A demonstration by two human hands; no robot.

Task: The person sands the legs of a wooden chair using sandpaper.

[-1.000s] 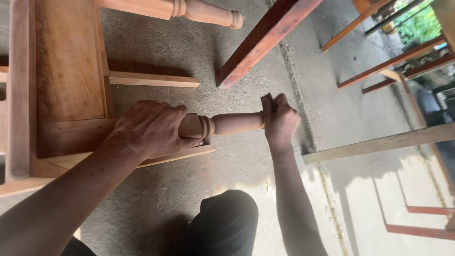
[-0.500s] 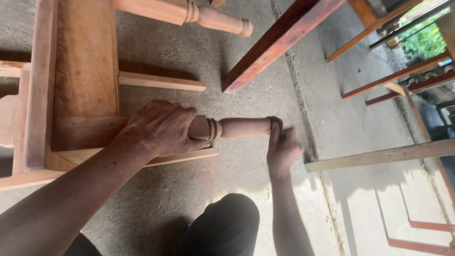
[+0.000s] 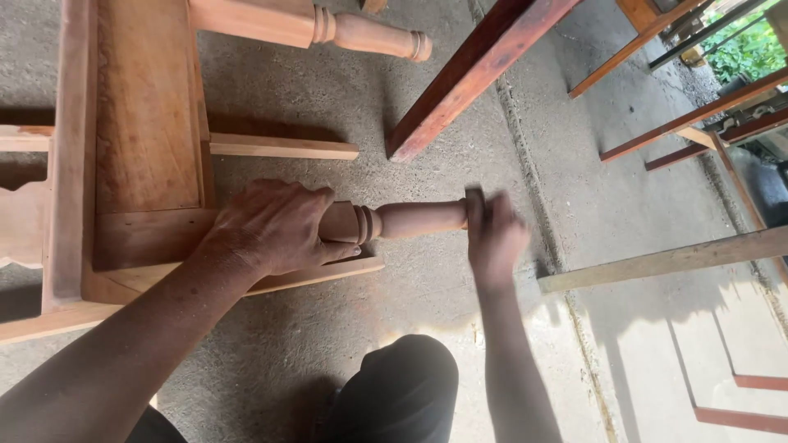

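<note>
**Two hands on a turned leg above a concrete floor**

Rough grey concrete floor fills most of the frame, shaded across the left and middle and sunlit at the lower right, where thin shadows of frames fall. Green foliage shows in the upper right corner, past several leaning bars.

An unfinished wooden furniture piece lies on its side at the left of the frame. Two turned legs are visible: the upper leg points right along the top edge, and the lower leg runs across the middle of the frame. Two flat rails stick out rightward under them, one at upper middle and one just below the lower leg.

The left hand is wrapped over the thick end of the lower leg, fingers closed around it beside the ringed turning. The right hand is at the leg's tip, right of centre, blurred; it is curled around the end with something dark and flat against the wood, and what that is cannot be told.

One dark reddish beam slants down from the top centre. One pale plank crosses the right side. A dark-clad knee sits at the bottom centre.
</note>
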